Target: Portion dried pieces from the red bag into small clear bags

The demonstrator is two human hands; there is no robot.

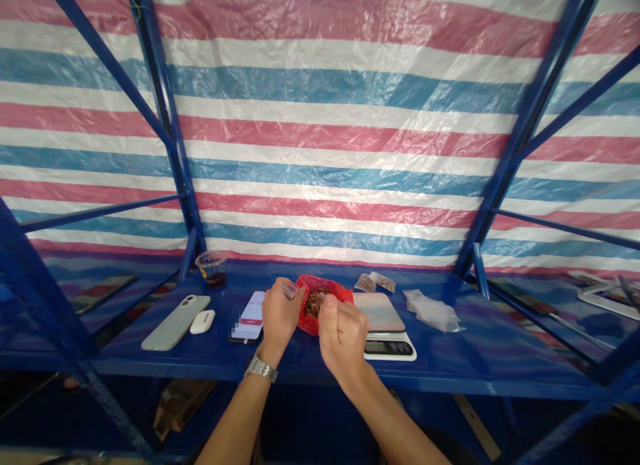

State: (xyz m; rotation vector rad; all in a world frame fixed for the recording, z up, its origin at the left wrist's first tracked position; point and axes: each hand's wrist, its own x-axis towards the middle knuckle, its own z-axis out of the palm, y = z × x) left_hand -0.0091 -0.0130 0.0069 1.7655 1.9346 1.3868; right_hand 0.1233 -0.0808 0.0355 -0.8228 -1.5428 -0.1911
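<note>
My left hand, with a metal watch on the wrist, is closed on a small clear plastic bag at the left rim of a red plastic bag. Small brown pieces fill the red bag, which stands open. Over its right side, my right hand is closed on a small clear spoon that dips toward the pieces; its handle is hidden by my fingers. Beside my right hand sits a digital scale with a shiny square plate.
Two filled packets lie behind the scale, and several flat clear bags to its right. On the left are a lit phone, a white earbud case, a pale phone and a plastic cup. Blue metal posts frame the shelf.
</note>
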